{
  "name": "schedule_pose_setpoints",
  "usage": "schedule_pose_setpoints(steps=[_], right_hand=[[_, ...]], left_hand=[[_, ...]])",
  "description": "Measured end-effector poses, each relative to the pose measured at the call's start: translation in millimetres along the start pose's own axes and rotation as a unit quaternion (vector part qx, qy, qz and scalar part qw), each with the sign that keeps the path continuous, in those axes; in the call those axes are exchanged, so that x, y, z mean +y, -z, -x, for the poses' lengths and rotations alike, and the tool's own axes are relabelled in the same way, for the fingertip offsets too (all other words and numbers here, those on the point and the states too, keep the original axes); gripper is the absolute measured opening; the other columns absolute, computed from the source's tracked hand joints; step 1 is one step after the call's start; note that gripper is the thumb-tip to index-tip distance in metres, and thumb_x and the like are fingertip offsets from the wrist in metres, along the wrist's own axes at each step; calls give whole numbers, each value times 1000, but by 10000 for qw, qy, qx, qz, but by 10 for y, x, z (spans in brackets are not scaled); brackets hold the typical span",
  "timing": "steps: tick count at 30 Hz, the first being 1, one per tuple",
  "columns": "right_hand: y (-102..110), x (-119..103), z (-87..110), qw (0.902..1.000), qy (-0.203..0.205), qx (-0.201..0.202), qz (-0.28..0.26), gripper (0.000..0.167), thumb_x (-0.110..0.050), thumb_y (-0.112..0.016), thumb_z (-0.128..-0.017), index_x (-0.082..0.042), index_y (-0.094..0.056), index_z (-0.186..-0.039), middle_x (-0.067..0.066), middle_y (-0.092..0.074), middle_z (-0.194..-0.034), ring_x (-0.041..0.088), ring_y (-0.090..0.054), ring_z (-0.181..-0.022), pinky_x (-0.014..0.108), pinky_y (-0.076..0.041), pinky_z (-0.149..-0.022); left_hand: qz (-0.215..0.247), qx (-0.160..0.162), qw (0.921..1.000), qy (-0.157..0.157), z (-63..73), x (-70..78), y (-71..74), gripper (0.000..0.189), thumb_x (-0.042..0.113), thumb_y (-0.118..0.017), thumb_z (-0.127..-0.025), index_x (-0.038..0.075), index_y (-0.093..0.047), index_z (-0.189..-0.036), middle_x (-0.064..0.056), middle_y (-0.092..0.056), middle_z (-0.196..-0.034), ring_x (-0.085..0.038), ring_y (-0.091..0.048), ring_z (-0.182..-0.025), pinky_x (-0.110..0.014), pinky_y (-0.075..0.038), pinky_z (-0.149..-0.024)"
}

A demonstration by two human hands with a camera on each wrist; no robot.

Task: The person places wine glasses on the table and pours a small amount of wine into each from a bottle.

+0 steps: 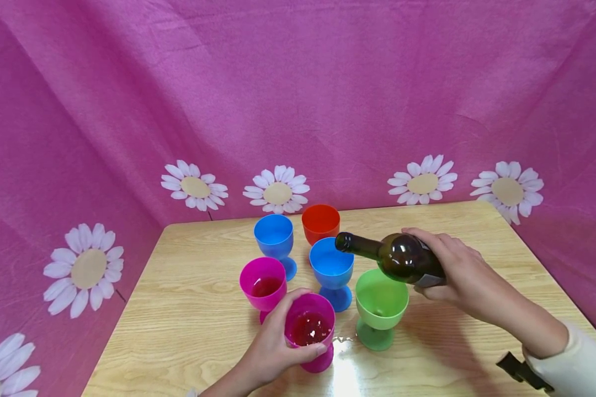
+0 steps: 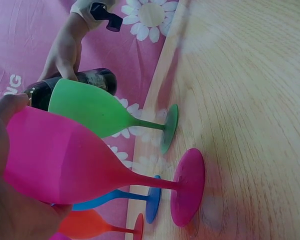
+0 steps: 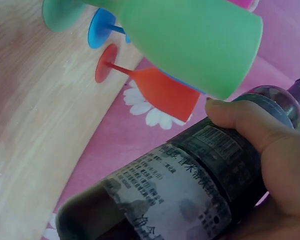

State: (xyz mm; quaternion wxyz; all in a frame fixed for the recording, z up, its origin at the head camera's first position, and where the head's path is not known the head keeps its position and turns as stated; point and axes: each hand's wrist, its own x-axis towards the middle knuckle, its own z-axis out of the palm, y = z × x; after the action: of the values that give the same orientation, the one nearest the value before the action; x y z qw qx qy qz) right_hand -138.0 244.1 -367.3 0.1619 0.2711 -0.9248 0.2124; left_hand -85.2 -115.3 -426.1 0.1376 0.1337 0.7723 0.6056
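My left hand (image 1: pixel 274 343) grips the bowl of a magenta goblet (image 1: pixel 323 361) with red liquid inside, at the front of the group. In the left wrist view its foot (image 2: pixel 188 187) is at the wood surface. My right hand (image 1: pixel 464 278) holds a dark glass wine bottle (image 1: pixel 407 258) tilted, its uncapped mouth pointing left above the front blue goblet (image 1: pixel 331 270). The bottle's printed label (image 3: pixel 175 195) shows in the right wrist view. Close beneath the bottle stands a light green goblet (image 1: pixel 381 300), upright, just left of the right hand.
A second magenta goblet (image 1: pixel 263 284) with red liquid stands behind the left hand. Farther back are another blue goblet (image 1: pixel 274 237) and a red one (image 1: pixel 320 223). Small wet drops (image 1: pixel 345 339) lie on the wooden table (image 1: pixel 189 309). A pink flowered cloth (image 1: pixel 328 110) hangs around its back and sides.
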Motion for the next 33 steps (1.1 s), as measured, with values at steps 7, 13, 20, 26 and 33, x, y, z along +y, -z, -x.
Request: schedule_pose_setpoints(steps=[7, 13, 20, 26, 33], right_hand=[[-130, 137, 21, 9966, -184, 269, -761, 110, -3, -97, -62, -14, -40, -155, 19, -61, -130, 37, -59, -115, 60, -48, -90], [-255, 236, 57, 9901, -617, 402, -1198, 112, -5, -96, -66, -16, -34, -158, 23, -57, -137, 40, -61, -112, 61, -49, -86], [-382, 332, 127, 9782, -1281, 522, -1551, 110, -8, -94, -72, -15, -27, -159, 28, -62, -129, 42, -63, -106, 60, -48, -85], [-463, 380, 179, 9665, -1676, 586, -1853, 110, -11, -92, -76, -18, -23, -161, 25, -62, -130, 24, -60, -108, 52, -46, -91], [-563, 440, 225, 9534, -1812, 640, -2327, 110, -10, -88, -81, -21, -15, -163, 19, -53, -140, -7, -48, -111, 17, -38, -90]], left_hand=[[45, -20, 10000, -44, -5, -16, 0, 84, 30, -91, -78, 31, -44, -147, 8, -56, -139, -28, -50, -134, -42, -60, -90], [54, -30, 9999, -80, -1, -20, -2, 84, 29, -91, -78, 31, -44, -147, 8, -56, -139, -27, -50, -134, -44, -60, -91], [96, -42, 9999, -78, -5, -17, 2, 83, 29, -91, -78, 31, -44, -147, 7, -56, -139, -28, -50, -134, -43, -60, -91], [86, -42, 9999, -69, -5, -10, -2, 83, 29, -91, -78, 32, -44, -147, 8, -56, -139, -28, -49, -134, -45, -60, -92], [65, -16, 10000, -10, -6, 2, -4, 83, 29, -91, -78, 31, -44, -147, 7, -56, -139, -28, -49, -134, -47, -60, -91]])
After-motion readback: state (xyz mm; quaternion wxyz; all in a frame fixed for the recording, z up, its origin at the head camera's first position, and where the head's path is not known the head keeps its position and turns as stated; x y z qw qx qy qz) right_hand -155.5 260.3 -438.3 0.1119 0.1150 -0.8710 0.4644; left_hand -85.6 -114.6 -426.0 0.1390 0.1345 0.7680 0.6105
